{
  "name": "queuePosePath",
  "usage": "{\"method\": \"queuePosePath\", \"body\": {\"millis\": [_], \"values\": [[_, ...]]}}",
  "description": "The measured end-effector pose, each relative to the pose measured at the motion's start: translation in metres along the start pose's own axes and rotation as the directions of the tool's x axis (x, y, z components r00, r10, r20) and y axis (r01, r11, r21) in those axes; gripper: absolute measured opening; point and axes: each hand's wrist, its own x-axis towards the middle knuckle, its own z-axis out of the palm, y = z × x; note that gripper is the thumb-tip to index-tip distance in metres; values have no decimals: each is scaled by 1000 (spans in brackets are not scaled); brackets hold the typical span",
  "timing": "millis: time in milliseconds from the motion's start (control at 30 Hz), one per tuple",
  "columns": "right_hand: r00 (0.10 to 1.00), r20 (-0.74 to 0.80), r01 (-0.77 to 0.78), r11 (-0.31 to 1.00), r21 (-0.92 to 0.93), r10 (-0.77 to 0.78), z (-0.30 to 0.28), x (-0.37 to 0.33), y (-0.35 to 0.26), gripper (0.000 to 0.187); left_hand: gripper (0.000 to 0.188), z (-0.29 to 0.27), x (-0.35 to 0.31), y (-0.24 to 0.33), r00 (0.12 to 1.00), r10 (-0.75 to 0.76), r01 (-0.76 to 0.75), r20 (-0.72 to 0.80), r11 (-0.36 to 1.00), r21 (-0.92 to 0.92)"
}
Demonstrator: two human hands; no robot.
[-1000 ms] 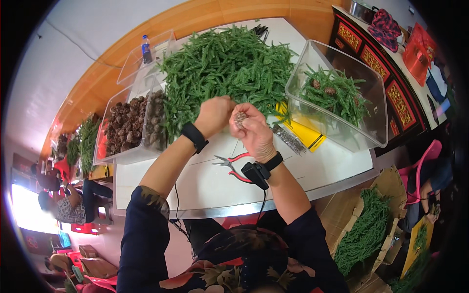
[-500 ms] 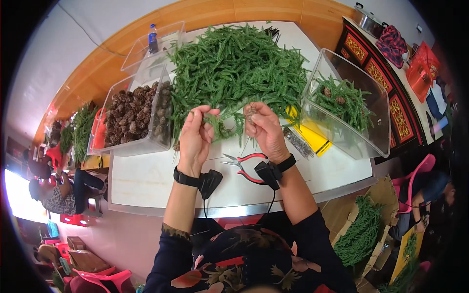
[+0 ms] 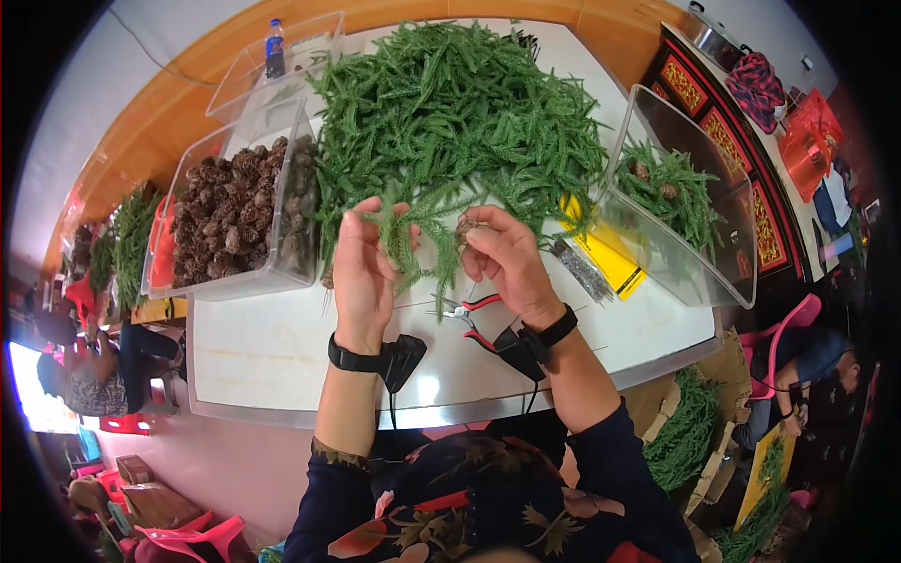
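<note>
A green artificial pine sprig [image 3: 402, 242] hangs from my left hand [image 3: 364, 281], whose fingers are closed around its upper part. My right hand [image 3: 514, 258] pinches a small brown pine cone [image 3: 464, 228] just right of the sprig. The sprig and the cone look slightly apart. Below, on the white table [image 3: 282, 357], lie red-handled pliers [image 3: 461, 312], partly behind the sprig and close to my right wrist. A large heap of similar green sprigs [image 3: 450, 113] covers the table beyond both hands.
At left stands a clear bin [image 3: 298, 253] of pine cones [image 3: 230, 211]. Another clear bin [image 3: 690, 272] at right holds sprigs with cones. Between it and my right hand are a yellow packet [image 3: 610, 267] and thin wires [image 3: 582, 269]. A cardboard box [image 3: 718, 413] sits lower right, near a seated person.
My left hand has taken hold of a pine sprig and raised it in front of the heap. My right hand still pinches the cone, and the whole view has shifted slightly.
</note>
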Motion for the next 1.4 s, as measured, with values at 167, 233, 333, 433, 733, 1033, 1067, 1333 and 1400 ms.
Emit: {"method": "queuePosePath", "body": {"millis": [167, 233, 333, 433, 733, 1033, 1067, 1333, 1400], "values": [[999, -34, -1, 990, 139, 6, -7, 6, 4, 23, 34, 28, -14, 10, 965, 262, -264, 33, 949, 175], [999, -46, 3, 982, 188, 5, -13, 8, 7, 23, 33, 29, -14, 8, 936, 351, -348, 39, 899, 265], [997, -28, -56, 917, 394, 73, -19, 9, 11, 24, 25, 17, -14, 8, 921, 263, -384, 289, 742, 549], [993, -18, -102, 928, 358, 116, -20, 8, 13, 23, 21, 15, -16, 6, 921, 280, -389, 272, 596, 703], [980, 65, -200, 946, 254, 190, -19, 8, 10, 21, 19, 16, -13, -3, 916, 374, -362, 142, 624, 693], [965, 145, -246, 942, 229, 218, -8, -4, 1, 27, 27, -3, -2, -3, 995, 104, -84, -3, 818, 569], [949, 220, -269, 942, 199, 225, -12, -4, 2, 26, 29, -2, -2, -4, 988, 145, -145, 46, 812, 565], [974, 70, -226, 944, 240, 215, -15, 6, 4, 25, 27, 0, -13, 1, 978, -15, -87, 206, 877, 473], [979, 34, -204, 950, 237, 202, -20, 9, 2, 25, 24, 0, -14, 2, 996, 1, -52, 93, 830, 555]]}}
